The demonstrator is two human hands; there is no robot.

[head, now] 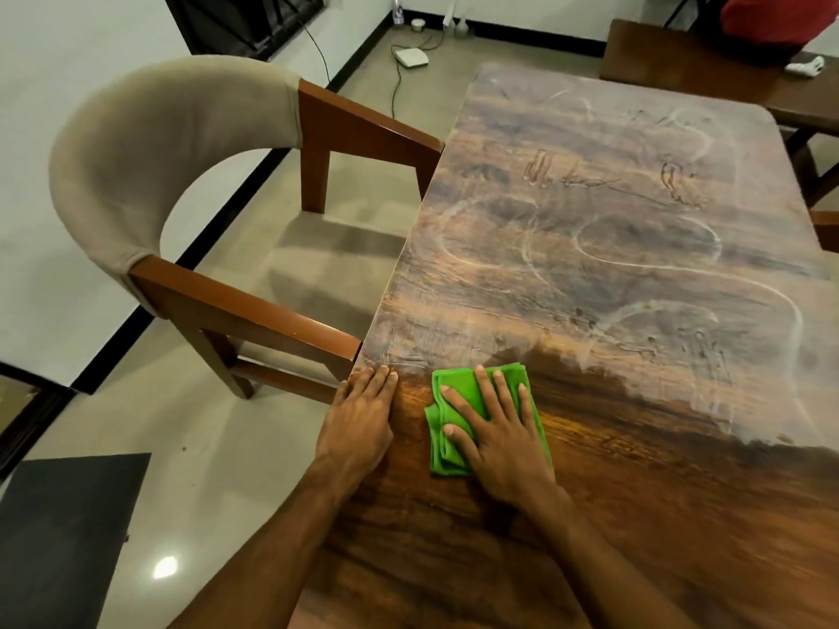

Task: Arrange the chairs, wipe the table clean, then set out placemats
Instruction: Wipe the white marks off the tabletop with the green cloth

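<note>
A wooden table fills the right of the view; its far part is dusty with white swirl marks, its near part is darker and glossy. A folded green cloth lies flat near the table's left edge, at the line between the dusty and glossy parts. My right hand presses flat on the cloth with fingers spread. My left hand rests palm down on the table's left edge, fingers together, holding nothing. A chair with a curved beige back and brown wooden arms stands at the table's left side, its arms touching the edge.
A dark wooden bench stands past the table's far end with a red object and a white item on it. Cables and a white box lie on the tiled floor by the far wall. A dark mat lies bottom left.
</note>
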